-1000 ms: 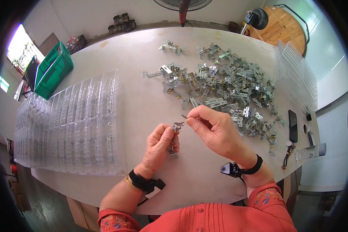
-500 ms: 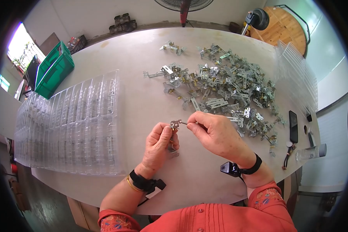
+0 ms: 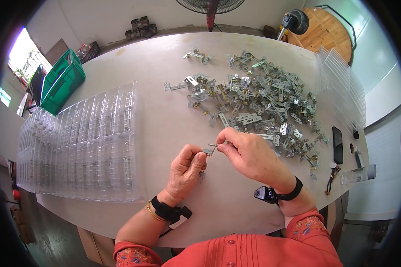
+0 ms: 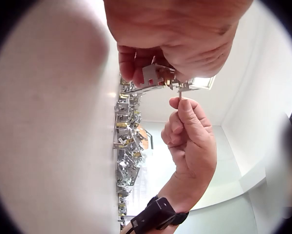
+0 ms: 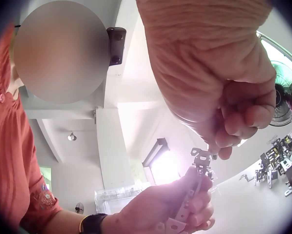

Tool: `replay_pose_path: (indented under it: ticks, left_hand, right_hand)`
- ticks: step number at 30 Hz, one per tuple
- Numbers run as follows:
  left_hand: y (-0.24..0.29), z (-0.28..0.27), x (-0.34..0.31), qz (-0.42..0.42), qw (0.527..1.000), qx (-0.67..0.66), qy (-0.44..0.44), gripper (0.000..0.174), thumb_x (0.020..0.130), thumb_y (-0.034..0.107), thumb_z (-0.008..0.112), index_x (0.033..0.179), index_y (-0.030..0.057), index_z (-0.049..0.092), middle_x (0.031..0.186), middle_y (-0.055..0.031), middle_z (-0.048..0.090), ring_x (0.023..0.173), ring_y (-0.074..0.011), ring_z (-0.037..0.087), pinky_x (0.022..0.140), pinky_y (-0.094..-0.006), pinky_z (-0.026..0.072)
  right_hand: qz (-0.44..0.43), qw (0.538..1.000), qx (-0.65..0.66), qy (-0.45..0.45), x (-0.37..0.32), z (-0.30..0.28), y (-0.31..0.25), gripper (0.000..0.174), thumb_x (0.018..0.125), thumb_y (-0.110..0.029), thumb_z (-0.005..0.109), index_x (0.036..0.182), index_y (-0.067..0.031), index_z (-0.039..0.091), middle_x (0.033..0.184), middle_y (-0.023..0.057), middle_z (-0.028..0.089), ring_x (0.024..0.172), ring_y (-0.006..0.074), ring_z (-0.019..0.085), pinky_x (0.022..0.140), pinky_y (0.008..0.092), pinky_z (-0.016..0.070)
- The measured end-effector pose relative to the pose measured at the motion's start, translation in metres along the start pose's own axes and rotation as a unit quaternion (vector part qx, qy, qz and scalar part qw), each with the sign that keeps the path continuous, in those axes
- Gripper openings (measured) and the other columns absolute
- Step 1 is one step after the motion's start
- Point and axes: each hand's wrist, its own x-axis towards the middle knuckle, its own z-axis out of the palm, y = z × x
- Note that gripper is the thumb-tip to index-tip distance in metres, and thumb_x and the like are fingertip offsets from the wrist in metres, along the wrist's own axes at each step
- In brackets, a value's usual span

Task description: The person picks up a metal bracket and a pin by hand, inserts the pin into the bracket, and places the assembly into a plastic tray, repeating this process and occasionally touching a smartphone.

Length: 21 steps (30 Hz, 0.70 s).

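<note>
On the left of the table (image 3: 158,120) lie clear plastic trays (image 3: 80,155). Right of them, near the person, the left hand (image 3: 182,173) grips a metal bracket (image 5: 202,159), thumb against curled fingers. The bracket looks light and stiff, its thin tabs probably easy to bend and perhaps slick, so its long flat body seems the best hold. Just to its right, the right hand (image 3: 254,155) pinches a slim metal pin (image 4: 180,95) between thumb and forefinger; so narrow a piece could roll, and wants fingertips. Farther off, right of centre, similar brackets (image 3: 272,95) lie tangled in a heap.
</note>
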Motion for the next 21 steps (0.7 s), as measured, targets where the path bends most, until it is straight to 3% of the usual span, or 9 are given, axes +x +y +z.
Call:
replay_pose_path:
  ticks: [2,4,5,8,13,16,21]
  left_hand:
    - [-0.001,-0.001,0.000,-0.004,1.000,-0.007,-0.002,0.016,0.104,0.021,0.057,0.107,0.0047,0.057,0.087,0.0023,0.057,0.077,-0.0060,0.054,0.071,-0.0225,0.0476]
    - [-0.001,0.000,0.000,-0.007,1.000,-0.011,0.004,0.017,0.104,0.021,0.058,0.107,0.0047,0.057,0.087,0.0022,0.057,0.078,-0.0060,0.055,0.071,-0.0223,0.0476]
    - [-0.001,0.001,-0.001,-0.009,1.000,-0.014,0.010,0.018,0.104,0.022,0.058,0.107,0.0048,0.057,0.087,0.0022,0.057,0.078,-0.0060,0.055,0.071,-0.0222,0.0477]
    - [-0.001,0.001,-0.001,-0.015,1.000,0.001,-0.007,0.018,0.103,0.022,0.059,0.107,0.0046,0.057,0.086,0.0022,0.058,0.078,-0.0058,0.055,0.071,-0.0223,0.0477]
    - [0.000,0.001,-0.001,-0.010,0.999,0.036,-0.013,0.017,0.103,0.020,0.059,0.107,0.0041,0.057,0.084,0.0021,0.058,0.076,-0.0056,0.054,0.071,-0.0224,0.0474]
    - [0.000,0.002,0.000,-0.005,0.999,0.048,-0.021,0.015,0.103,0.019,0.059,0.107,0.0037,0.057,0.084,0.0021,0.058,0.076,-0.0052,0.053,0.070,-0.0219,0.0466]
    - [0.002,0.004,0.001,0.032,0.991,0.121,-0.043,0.013,0.100,0.014,0.064,0.104,0.0025,0.059,0.086,0.0005,0.061,0.078,-0.0063,0.055,0.072,-0.0228,0.0471]
  right_hand:
    - [0.004,1.000,0.012,-0.001,0.000,0.002,0.005,0.012,0.096,-0.013,0.059,0.102,-0.0027,0.059,0.081,0.0191,0.067,0.079,0.0401,0.066,0.069,0.0466,0.0509]
    - [-0.038,0.999,-0.015,0.012,0.000,0.005,0.012,0.012,0.097,-0.007,0.056,0.108,-0.0029,0.058,0.085,0.0161,0.068,0.077,0.0317,0.068,0.068,0.0397,0.0518]
    - [-0.038,0.999,-0.015,0.012,0.000,0.005,0.012,0.012,0.097,-0.007,0.056,0.108,-0.0029,0.058,0.085,0.0161,0.068,0.077,0.0317,0.068,0.068,0.0397,0.0518]
    - [-0.009,0.998,0.042,-0.036,0.001,0.002,0.010,0.015,0.097,-0.005,0.051,0.110,-0.0016,0.058,0.086,0.0148,0.067,0.080,0.0272,0.069,0.071,0.0369,0.0525]
    - [0.043,0.983,0.152,-0.097,0.005,0.003,0.020,0.018,0.102,-0.008,0.046,0.113,-0.0011,0.058,0.081,0.0062,0.065,0.073,0.0157,0.063,0.070,0.0315,0.0518]
    - [0.076,0.973,0.190,-0.107,0.006,0.001,0.013,0.022,0.100,-0.015,0.048,0.110,-0.0002,0.061,0.080,0.0121,0.066,0.074,0.0215,0.066,0.069,0.0366,0.0510]
    - [0.097,0.973,0.152,-0.143,0.010,-0.001,0.014,0.022,0.099,-0.022,0.055,0.103,-0.0023,0.065,0.075,0.0093,0.065,0.069,0.0180,0.061,0.065,0.0335,0.0482]
